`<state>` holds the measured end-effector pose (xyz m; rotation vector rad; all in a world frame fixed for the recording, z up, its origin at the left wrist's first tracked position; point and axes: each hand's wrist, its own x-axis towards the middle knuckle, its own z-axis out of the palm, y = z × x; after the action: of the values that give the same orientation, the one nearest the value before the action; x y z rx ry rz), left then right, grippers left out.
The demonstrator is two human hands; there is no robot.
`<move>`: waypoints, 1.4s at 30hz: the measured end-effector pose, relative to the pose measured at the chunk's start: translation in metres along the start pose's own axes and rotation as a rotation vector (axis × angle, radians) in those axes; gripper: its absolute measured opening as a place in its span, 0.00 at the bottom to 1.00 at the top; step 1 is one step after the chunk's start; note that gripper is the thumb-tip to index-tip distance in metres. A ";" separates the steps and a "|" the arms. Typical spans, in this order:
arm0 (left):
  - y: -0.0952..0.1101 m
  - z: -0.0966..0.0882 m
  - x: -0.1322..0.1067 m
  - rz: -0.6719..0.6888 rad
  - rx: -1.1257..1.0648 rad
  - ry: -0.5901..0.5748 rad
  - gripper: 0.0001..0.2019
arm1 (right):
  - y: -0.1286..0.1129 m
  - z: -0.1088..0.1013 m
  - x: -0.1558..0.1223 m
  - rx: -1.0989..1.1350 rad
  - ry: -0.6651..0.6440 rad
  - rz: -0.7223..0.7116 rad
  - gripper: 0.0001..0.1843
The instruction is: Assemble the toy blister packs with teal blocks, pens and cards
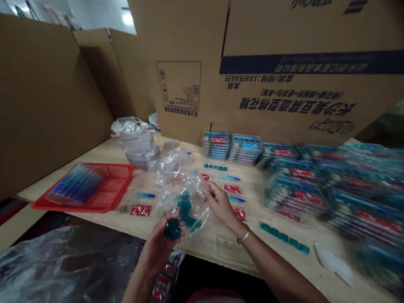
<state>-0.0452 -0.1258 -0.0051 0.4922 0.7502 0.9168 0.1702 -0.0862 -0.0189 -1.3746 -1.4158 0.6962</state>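
My left hand [164, 237] is closed round a clump of small teal blocks [172, 229] at the near table edge. My right hand [219, 204] pinches the rim of a clear plastic bag [186, 191] that holds more teal blocks [187, 210]. The bag lies crumpled on the wooden table [217, 248] between both hands. Around it lie red-and-white packets [140, 209], blue pens [229, 178] and a short row of teal blocks [215, 167].
A red mesh tray [109, 191] with bagged blue pens sits at the left. Stacks of clear packaged sets [295, 185] fill the right side. Teal blocks [285, 237] lie in a row at the right front. Large cardboard boxes [284, 71] stand behind. Plastic sheeting [63, 265] lies below.
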 end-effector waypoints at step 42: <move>-0.101 0.026 -0.017 -0.362 0.197 -0.024 0.19 | 0.001 -0.031 -0.168 -0.029 -0.259 0.064 0.08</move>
<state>0.0215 -0.1954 -0.0494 0.5176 0.8788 0.5019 0.1740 -0.2538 -0.0532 -1.3948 -1.5941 0.9248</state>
